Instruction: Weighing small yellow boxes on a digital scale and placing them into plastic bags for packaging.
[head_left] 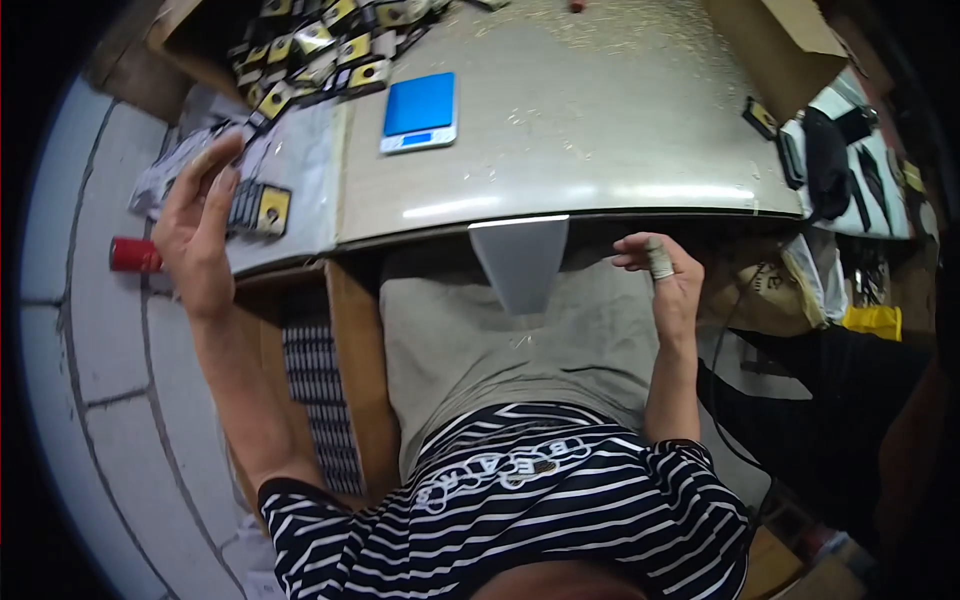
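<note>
My left hand is raised at the left with its fingers stretched upward and nothing in its grasp. Just right of it, a short row of flat black packs with a yellow label stands on the table's left part. Over my lap, my right hand has its fingers pointing left, apart from the thumb, and seems to hold nothing. One of its fingers is wrapped in pale tape. A grey metal chute-like plate juts from the table's front edge between my hands.
A digital scale with a blue top lies on the table. Behind it is a heap of black packs with yellow labels. Tiny golden pieces are scattered. Below left, a carton holds rows of black packs; a red cylinder is nearby.
</note>
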